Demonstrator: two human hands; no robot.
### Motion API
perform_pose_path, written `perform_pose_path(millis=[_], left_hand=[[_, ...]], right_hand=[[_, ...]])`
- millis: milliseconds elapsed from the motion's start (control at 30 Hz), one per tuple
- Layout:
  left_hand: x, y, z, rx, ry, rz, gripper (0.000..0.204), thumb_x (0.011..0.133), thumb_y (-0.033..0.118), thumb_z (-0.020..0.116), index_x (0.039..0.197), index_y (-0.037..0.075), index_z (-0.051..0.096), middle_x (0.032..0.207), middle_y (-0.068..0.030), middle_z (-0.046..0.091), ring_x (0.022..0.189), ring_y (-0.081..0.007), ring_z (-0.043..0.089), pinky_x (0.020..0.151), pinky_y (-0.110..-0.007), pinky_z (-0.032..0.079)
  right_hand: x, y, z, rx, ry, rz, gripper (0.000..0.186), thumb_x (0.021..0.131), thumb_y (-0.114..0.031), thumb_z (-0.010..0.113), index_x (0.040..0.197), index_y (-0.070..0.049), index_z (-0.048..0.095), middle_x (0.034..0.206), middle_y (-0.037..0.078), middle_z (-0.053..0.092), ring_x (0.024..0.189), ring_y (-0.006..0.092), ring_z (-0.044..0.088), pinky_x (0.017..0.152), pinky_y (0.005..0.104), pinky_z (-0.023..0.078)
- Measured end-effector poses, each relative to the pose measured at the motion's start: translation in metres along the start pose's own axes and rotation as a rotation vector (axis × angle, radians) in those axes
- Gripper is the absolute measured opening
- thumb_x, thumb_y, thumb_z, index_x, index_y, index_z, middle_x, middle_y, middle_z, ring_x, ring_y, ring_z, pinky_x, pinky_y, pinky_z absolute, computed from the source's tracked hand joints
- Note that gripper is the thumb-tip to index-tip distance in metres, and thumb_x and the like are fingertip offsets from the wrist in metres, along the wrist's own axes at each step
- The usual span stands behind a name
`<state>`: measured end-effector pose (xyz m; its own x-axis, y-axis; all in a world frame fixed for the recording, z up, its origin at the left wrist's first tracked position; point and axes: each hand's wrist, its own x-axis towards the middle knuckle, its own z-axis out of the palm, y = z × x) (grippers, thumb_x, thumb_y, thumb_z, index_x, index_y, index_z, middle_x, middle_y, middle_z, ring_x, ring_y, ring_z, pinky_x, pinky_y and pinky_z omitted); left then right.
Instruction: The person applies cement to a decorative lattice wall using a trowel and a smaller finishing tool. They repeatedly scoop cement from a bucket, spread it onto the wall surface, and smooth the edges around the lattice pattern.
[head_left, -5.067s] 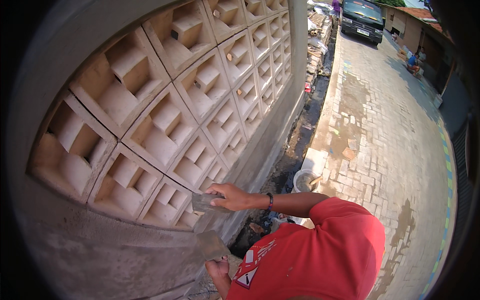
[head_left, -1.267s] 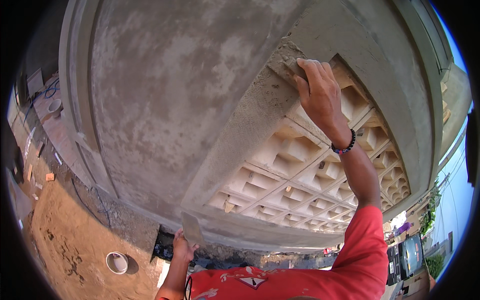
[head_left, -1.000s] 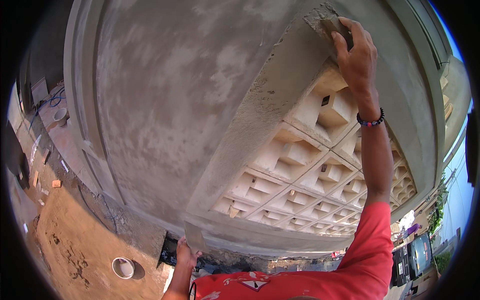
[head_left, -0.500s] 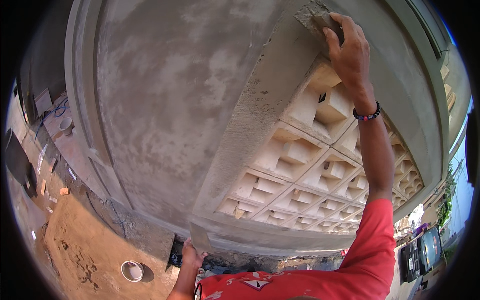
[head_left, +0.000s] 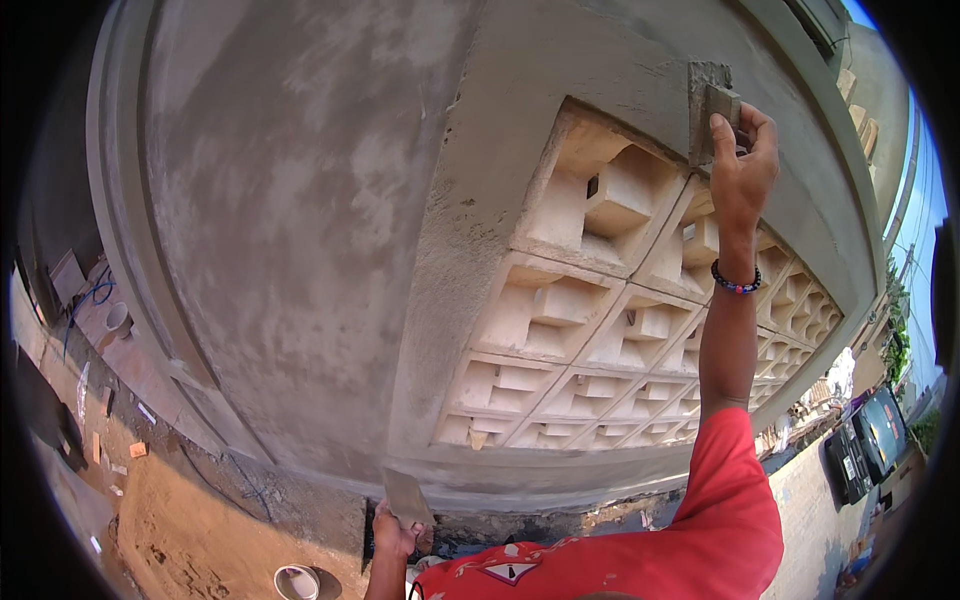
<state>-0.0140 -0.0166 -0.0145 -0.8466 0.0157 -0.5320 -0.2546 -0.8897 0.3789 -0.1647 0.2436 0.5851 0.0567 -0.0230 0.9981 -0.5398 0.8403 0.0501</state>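
My right hand (head_left: 745,165) grips a small grey float (head_left: 716,102), with fingers and thumb on its edges, pressed to the grey plaster band (head_left: 510,80) along the upper edge of a panel of pale ventilation blocks (head_left: 545,300). The plaster beside the float looks rough and wet. Low at the centre, my left hand (head_left: 395,532) holds a flat grey rectangular plate (head_left: 405,497), perhaps a trowel, in front of the wall's lower part.
A grey plastered wall (head_left: 270,240) fills the left. Down left are a sand pile (head_left: 175,545), a white bucket (head_left: 296,582), another bucket (head_left: 118,319), a blue hose (head_left: 100,292) and debris. An open drain runs along the wall's foot. A dark vehicle (head_left: 865,445) stands at the right.
The view has turned from along the lane to face the wall. My right hand, with the float, moved up, then rightward and down along the band in the last half second.
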Motion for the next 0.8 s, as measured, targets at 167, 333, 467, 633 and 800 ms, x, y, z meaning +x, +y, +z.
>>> perform_pose_path(millis=[167,333,467,633,800], left_hand=[[0.006,0.013,0.007,-0.005,0.005,0.018,0.028,0.095,0.020,0.030,0.121,0.013,0.038,0.102,-0.0115,0.059,0.072,-0.0268,0.059,0.043,-0.034,0.043],[0.017,0.018,0.007,0.068,-0.042,0.019,0.027,0.095,0.020,0.029,0.117,0.015,0.044,0.096,-0.0096,0.061,0.073,-0.0257,0.059,0.045,-0.034,0.043],[0.024,0.015,0.021,0.190,-0.065,0.024,0.029,0.095,0.024,0.027,0.116,0.017,0.046,0.096,-0.0083,0.061,0.075,-0.0248,0.059,0.046,-0.034,0.043],[0.006,0.021,0.043,0.141,-0.088,-0.046,0.031,0.097,0.030,0.026,0.116,0.017,0.047,0.098,-0.0065,0.061,0.077,-0.0241,0.059,0.047,-0.034,0.042],[0.010,0.023,0.017,0.160,-0.107,-0.061,0.031,0.096,0.030,0.028,0.114,0.017,0.049,0.095,-0.0057,0.062,0.076,-0.0242,0.060,0.046,-0.034,0.042]], right_hand=[[0.008,0.066,-0.015,-0.234,0.207,0.244,0.032,0.080,-0.018,0.064,0.103,0.003,0.055,0.088,0.017,0.064,0.080,0.0267,0.063,0.073,0.0363,0.048],[-0.003,-0.017,0.062,-0.135,0.148,0.162,0.030,0.080,-0.015,0.060,0.102,0.005,0.051,0.087,0.024,0.062,0.082,0.0389,0.061,0.075,0.0442,0.047],[-0.025,-0.094,0.119,0.069,-0.191,-0.235,0.019,0.078,-0.011,0.061,0.088,0.000,0.049,0.085,0.019,0.057,0.082,0.0360,0.058,0.069,0.0427,0.049],[-0.043,-0.097,0.069,0.272,-0.171,-0.311,0.025,0.078,-0.012,0.062,0.097,0.000,0.052,0.086,0.017,0.059,0.081,0.0318,0.059,0.066,0.0407,0.049],[-0.021,0.039,-0.031,0.109,0.327,0.141,0.027,0.079,-0.013,0.066,0.100,0.002,0.057,0.082,0.012,0.064,0.071,0.0171,0.060,0.067,0.0300,0.049]])
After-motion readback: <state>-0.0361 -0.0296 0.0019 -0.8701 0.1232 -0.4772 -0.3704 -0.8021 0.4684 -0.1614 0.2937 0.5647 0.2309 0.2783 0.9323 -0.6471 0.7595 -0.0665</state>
